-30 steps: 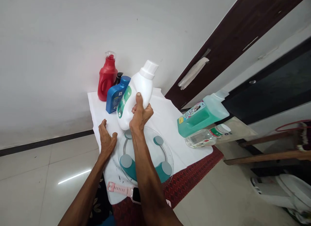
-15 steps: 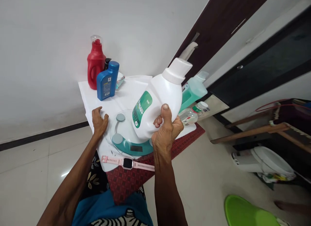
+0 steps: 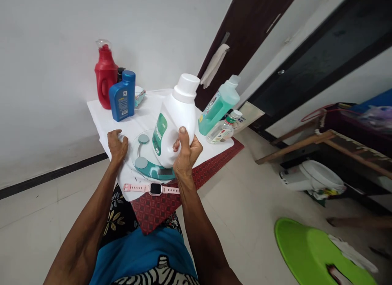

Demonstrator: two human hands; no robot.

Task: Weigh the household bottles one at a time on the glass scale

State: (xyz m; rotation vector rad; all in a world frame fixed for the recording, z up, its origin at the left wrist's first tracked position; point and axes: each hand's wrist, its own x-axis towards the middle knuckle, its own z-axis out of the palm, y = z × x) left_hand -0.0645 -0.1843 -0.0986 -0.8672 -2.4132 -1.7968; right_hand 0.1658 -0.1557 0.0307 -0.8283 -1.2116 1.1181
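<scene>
My right hand (image 3: pixel 187 154) is wrapped round the handle of a white laundry detergent bottle (image 3: pixel 177 123) with a green label and white cap. The bottle leans slightly to the right over a round glass scale (image 3: pixel 154 170); whether its base touches the glass I cannot tell. At the scale's left side, on the table's white cover, rests my left hand (image 3: pixel 118 147), its bent fingers and thumb apart, holding nothing. A pink-strapped smartwatch (image 3: pixel 155 189) lies in front of the scale.
At the back left stand a red bottle (image 3: pixel 105 79), a blue bottle (image 3: pixel 122 96) and a dark-capped bottle behind. A green-liquid bottle (image 3: pixel 218 107) and a clear bottle (image 3: pixel 221 131) are at the table's right. A lime-green basin (image 3: pixel 306 248) sits on the floor.
The white bottle has come more upright and sits lower over the scale, my right hand still round its handle. My left hand stays beside the scale. The camera view has shifted.
</scene>
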